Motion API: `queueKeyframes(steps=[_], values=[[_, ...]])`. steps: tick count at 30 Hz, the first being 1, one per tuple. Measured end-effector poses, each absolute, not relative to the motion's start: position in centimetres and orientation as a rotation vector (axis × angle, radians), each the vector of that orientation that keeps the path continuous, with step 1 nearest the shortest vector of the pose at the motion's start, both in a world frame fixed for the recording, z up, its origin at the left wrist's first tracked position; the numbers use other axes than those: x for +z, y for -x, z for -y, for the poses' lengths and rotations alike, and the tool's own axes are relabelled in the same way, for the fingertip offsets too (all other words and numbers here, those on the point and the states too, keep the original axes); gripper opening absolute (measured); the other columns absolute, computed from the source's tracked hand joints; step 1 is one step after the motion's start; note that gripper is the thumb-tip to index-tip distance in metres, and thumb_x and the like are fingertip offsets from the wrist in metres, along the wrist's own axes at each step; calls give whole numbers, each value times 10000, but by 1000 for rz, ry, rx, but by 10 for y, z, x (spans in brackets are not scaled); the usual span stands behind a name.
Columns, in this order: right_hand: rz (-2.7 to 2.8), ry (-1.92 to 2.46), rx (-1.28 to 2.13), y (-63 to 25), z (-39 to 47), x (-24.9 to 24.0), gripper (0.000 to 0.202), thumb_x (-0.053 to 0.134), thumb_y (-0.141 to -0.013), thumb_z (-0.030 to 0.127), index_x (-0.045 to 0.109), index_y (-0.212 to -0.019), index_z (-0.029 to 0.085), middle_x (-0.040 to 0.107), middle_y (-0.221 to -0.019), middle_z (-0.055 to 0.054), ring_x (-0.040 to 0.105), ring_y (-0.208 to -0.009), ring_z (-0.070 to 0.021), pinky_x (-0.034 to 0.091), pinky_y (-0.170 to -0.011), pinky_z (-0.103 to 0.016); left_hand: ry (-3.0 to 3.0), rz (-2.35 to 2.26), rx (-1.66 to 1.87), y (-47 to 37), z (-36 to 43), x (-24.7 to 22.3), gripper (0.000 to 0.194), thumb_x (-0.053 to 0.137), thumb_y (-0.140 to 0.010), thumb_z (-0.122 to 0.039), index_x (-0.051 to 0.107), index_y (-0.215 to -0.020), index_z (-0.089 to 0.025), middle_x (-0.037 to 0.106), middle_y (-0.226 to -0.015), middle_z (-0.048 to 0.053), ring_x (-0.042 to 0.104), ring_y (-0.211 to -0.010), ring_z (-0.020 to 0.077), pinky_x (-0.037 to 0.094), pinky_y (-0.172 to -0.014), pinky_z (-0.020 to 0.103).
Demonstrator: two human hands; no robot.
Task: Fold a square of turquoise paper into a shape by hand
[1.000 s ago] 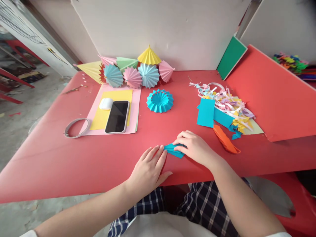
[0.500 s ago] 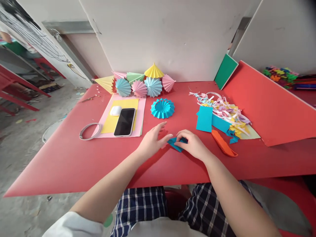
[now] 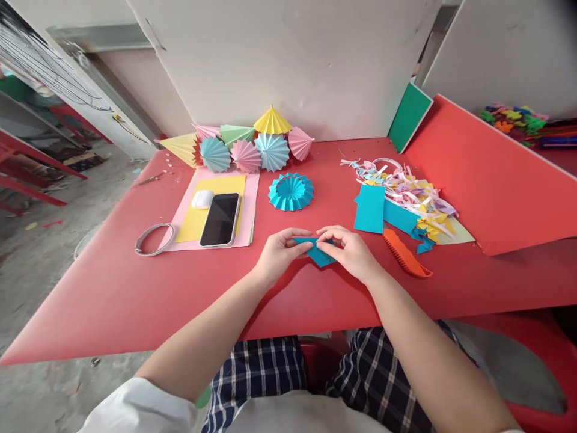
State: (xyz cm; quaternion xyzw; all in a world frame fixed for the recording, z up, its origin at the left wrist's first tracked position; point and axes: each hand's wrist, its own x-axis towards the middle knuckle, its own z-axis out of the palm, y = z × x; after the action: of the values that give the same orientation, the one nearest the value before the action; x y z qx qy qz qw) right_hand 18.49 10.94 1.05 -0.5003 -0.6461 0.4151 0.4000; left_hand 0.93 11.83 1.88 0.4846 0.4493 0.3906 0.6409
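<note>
Between my two hands, just above the near part of the red table [image 3: 193, 313], is a folded piece of blue paper [image 3: 321, 257] that tapers to a point toward me. My left hand [image 3: 285, 252] pinches its left upper corner between thumb and fingers. At the top edge on the right, my right hand [image 3: 349, 249] grips the same paper, thumb in front. Farther back stands a blue pleated paper ring [image 3: 291, 192]. A flat blue paper rectangle [image 3: 369, 208] lies to the right, with an orange craft knife [image 3: 406, 255] below it.
Pleated paper cones and fans [image 3: 246, 155] are piled against the back wall. On the left, a phone [image 3: 220, 220] and white case [image 3: 202, 199] rest on pink and yellow sheets, beside a roll of tape [image 3: 155, 239]. Paper scraps [image 3: 406, 192] and a red board [image 3: 491, 186] occupy the right.
My left hand has closed on the blue paper, where before its fingers were spread beside it. The paper is now held up by both hands. The view has shifted slightly.
</note>
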Motion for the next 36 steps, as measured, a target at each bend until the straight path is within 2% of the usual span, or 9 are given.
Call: queueKeyframes(steps=[6,11,15,19,24,30,32,36], values=[[1517,1277,1120,-182,-107,9,274,611,-771,353,567,-1014,234,610,-828,-4,582,-771,-153,463,-687,-286,-1193,-1082,922,-9,-117,19,289,706,-697,-318,653,-924,-148,698,-770,30,660,-734,160,531,-745,312],[1557,1309,1021,-181,-105,14,258,593,-787,322,603,-1033,245,604,-818,-5,574,-749,-143,464,-682,-276,-1255,-1212,915,-7,-116,18,305,688,-709,-361,680,-937,-159,700,-787,53,657,-754,193,542,-687,320],[1515,1306,1014,-179,-104,15,409,608,-774,313,528,-1174,275,621,-828,-1,583,-731,-138,477,-662,-271,-1280,-1222,887,-8,-114,21,327,676,-723,-359,678,-989,-169,708,-830,66,658,-792,206,537,-702,322],[1434,1311,1082,-179,-103,16,434,630,-753,323,509,-1168,284,645,-820,-3,601,-726,-145,491,-656,-284,-1279,-1178,871,-8,-112,24,348,654,-747,-356,658,-1043,-173,711,-833,60,661,-804,201,531,-733,321],[1300,1270,1275,-182,-104,20,495,664,-717,333,470,-1170,289,641,-764,14,598,-633,-131,491,-568,-260,-1287,-1088,874,-6,-114,25,450,578,-806,-339,548,-1224,-177,701,-780,24,660,-761,165,526,-773,328],[1286,1284,1295,-184,-105,23,509,677,-699,283,474,-1165,289,622,-735,31,579,-598,-112,473,-543,-237,-1257,-1037,915,-5,-115,27,468,482,-845,-351,491,-1278,-173,672,-748,11,652,-721,146,533,-752,317],[1309,1283,1284,-183,-104,24,511,671,-702,277,471,-1172,286,624,-732,30,574,-600,-113,471,-546,-241,-1253,-1062,913,-5,-115,28,517,487,-841,-385,435,-1315,-185,669,-757,20,651,-722,155,537,-696,301],[1383,1276,1256,-183,-103,22,522,651,-719,288,452,-1202,284,623,-749,25,565,-624,-116,471,-582,-256,-1357,-1113,856,-6,-114,29,662,656,-734,-360,401,-1326,-212,650,-677,-1,616,-624,144,494,-524,229]])
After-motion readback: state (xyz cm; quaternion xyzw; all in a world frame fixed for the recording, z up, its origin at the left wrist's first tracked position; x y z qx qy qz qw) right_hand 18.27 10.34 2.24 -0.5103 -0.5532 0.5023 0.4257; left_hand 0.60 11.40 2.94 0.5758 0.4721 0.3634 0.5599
